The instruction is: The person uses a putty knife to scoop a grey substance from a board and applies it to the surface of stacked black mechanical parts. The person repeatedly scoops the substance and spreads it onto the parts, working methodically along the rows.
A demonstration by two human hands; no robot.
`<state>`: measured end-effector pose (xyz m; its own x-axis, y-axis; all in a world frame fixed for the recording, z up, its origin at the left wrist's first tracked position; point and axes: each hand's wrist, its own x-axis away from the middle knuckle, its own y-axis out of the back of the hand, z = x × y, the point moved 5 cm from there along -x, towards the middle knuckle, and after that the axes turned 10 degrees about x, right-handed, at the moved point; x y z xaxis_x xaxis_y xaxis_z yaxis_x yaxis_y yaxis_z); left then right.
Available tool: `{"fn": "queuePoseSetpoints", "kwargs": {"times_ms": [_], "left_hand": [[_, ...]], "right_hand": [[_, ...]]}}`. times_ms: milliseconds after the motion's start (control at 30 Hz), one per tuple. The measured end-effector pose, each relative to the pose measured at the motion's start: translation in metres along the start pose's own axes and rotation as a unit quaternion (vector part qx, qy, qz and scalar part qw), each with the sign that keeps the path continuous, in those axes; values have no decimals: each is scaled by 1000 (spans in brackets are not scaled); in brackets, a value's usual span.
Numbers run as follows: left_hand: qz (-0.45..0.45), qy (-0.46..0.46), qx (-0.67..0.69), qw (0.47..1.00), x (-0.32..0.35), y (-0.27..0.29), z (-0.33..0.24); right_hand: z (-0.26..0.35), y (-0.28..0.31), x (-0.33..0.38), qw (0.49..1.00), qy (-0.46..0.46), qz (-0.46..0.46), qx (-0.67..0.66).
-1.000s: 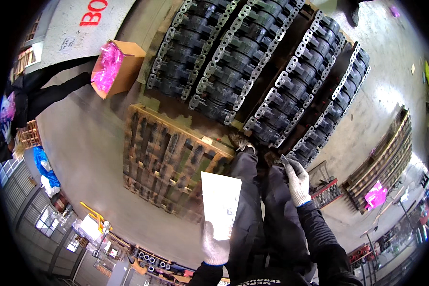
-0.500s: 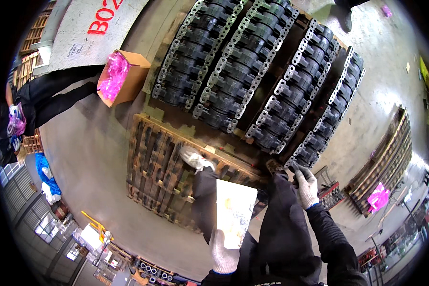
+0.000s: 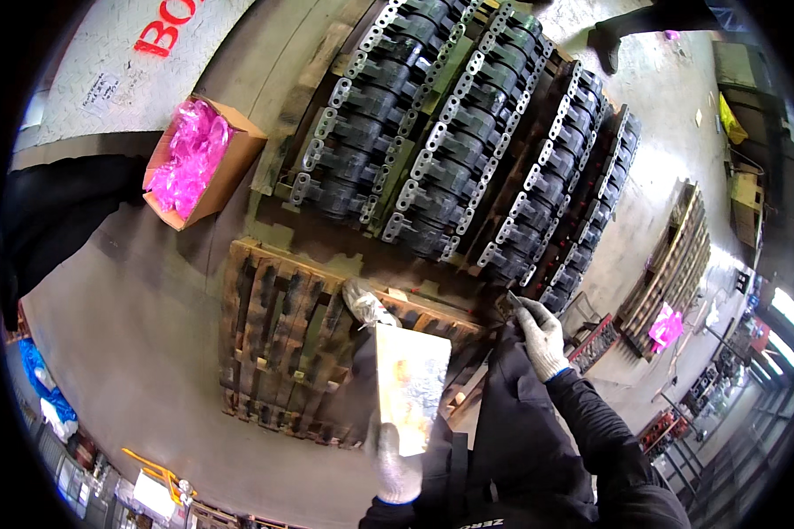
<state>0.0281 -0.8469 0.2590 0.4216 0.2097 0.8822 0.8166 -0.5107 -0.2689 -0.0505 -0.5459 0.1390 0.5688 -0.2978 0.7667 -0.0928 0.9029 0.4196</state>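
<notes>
My left hand (image 3: 397, 467), in a pale knit glove, grips the lower end of a flat white rectangular board (image 3: 413, 383) with yellowish and grey stains. The board is tilted in front of my legs. My right hand (image 3: 543, 339), gloved the same way, is closed with thumb and fingers pinched round a small dark object (image 3: 513, 301), too small to name. It is beside the near end of the rows of black track rollers (image 3: 450, 145) with light, holed flanges, stacked on pallets. My shoe (image 3: 366, 304), in a clear cover, rests on a wooden pallet (image 3: 273, 331).
A cardboard box (image 3: 229, 167) full of pink plastic wrap (image 3: 190, 159) is at the left, next to another person's dark-clothed leg (image 3: 71, 198). Another person's boot (image 3: 604, 48) is at the far right. A wooden pallet (image 3: 670, 264) with pink wrap lies at the right.
The view has shifted and turned slightly. Both hands appear a little further left, still holding the board and the small dark object. The leg at the left is nearer, and the far boot has moved.
</notes>
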Motion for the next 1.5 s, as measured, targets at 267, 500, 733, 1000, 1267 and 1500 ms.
{"fn": "queuePoseSetpoints", "kwargs": {"times_ms": [267,500,733,1000,1267,1500], "left_hand": [[5,-36,-96,995,-55,42,-113],[102,-33,-68,992,-133,-4,-135],[190,-101,-128,968,-219,-92,-120],[264,-166,-226,923,-311,-139,-113],[355,-234,-193,885,-389,-135,-92],[379,-211,-138,890,-395,-121,-62]], "right_hand": [[65,-84,9,999,37,1,-12],[128,-100,-13,988,135,-13,-74],[184,-99,-43,950,309,-43,24],[216,-121,-114,867,487,-29,105],[215,-146,-156,748,608,-81,253],[201,-151,-147,687,644,-152,300]]}}
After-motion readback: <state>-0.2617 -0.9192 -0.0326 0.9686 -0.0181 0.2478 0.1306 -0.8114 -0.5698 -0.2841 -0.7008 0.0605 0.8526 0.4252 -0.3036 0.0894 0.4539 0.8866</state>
